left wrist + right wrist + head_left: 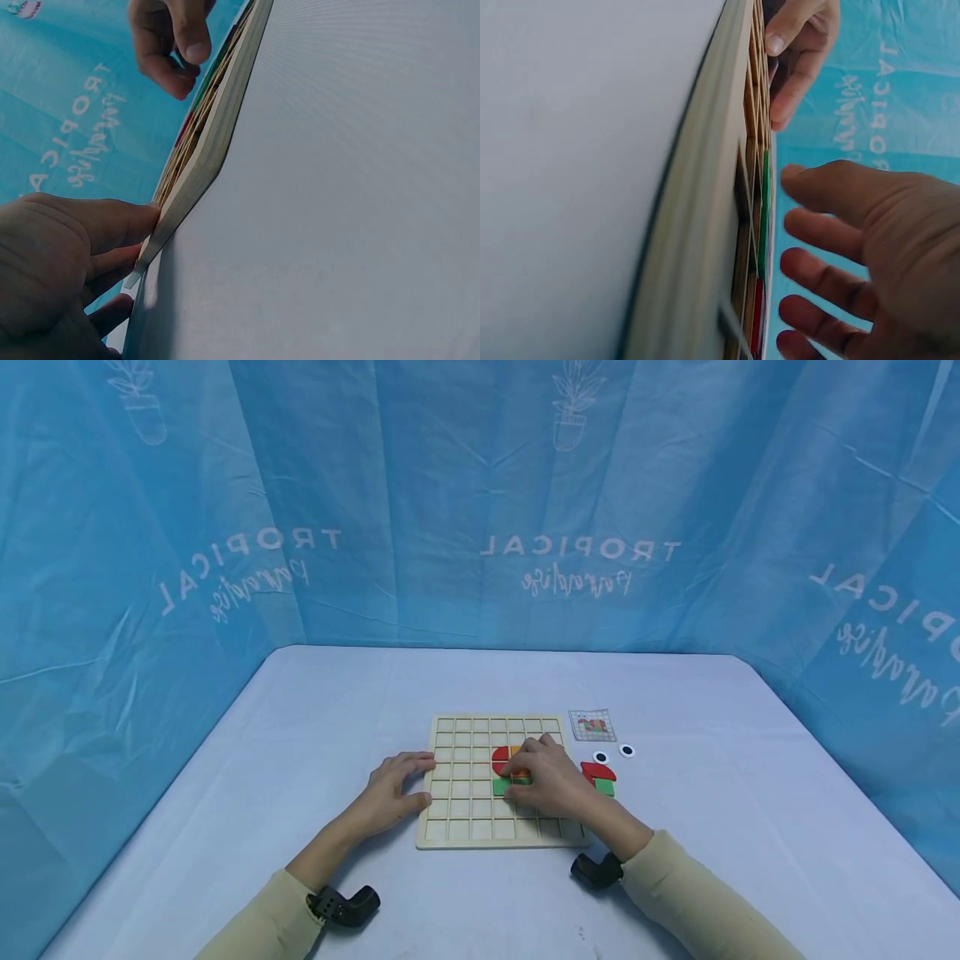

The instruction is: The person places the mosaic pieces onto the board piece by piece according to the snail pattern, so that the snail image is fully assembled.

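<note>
A pale wooden grid board [461, 832] lies flat on the table. Red rounded pieces [500, 756], an orange piece [515, 750] and a green piece [501, 787] sit in its middle squares, partly hidden by my right hand [551, 781]. That hand is just over these pieces, fingers spread and slightly bent; the right wrist view has no piece between them. My left hand [390, 793] rests at the board's left edge, its thumb and fingertips touching the side, as the left wrist view confirms.
Right of the board lie red pieces [598, 771], a green square [603, 787] and two white discs with black centres, one near [601, 757] and one farther [627, 750]. A pattern card [592, 725] lies by the board's far right corner. Blue curtains [420, 527] surround the white table [337, 693].
</note>
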Demonstrator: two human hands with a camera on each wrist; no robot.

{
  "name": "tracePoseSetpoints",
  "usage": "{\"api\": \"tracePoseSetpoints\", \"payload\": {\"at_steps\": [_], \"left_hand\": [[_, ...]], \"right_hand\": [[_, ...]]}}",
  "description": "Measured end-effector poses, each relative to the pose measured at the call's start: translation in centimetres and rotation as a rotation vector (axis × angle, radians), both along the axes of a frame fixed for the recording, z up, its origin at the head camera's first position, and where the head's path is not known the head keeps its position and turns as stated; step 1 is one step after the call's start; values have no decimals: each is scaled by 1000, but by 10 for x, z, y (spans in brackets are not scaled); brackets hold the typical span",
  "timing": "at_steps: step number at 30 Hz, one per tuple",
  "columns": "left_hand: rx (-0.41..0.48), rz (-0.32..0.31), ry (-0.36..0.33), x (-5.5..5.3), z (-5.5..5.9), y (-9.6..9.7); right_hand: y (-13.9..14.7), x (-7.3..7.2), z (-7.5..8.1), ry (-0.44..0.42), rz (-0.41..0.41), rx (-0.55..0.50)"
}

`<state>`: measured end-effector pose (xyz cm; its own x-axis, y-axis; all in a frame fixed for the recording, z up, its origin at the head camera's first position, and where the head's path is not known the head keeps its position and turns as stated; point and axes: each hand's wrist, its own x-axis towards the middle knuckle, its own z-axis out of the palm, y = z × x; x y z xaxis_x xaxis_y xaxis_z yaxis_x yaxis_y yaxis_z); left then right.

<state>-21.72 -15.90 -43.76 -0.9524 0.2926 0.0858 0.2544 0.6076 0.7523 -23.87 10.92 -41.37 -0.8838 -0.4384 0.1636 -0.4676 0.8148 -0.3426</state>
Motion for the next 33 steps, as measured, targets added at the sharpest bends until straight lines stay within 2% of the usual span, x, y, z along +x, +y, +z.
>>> {"api": "tracePoseSetpoints", "payload": {"at_steps": [7,14,21,26,33], "left_hand": [[-8,13,-9,0,1,0],[-3,6,4,0,1,0],[-15,13,9,0,0,1],[-9,22,-5,0,-1,1],[-8,23,-10,0,-1,1]], "right_hand": [[20,-3,8,32,-54,-29],[55,-9,7,-10,-154,-63],[87,-16,1,-55,-247,-38],[99,-17,-2,-58,-259,-16],[104,-18,-6,-37,-233,-1]]}}
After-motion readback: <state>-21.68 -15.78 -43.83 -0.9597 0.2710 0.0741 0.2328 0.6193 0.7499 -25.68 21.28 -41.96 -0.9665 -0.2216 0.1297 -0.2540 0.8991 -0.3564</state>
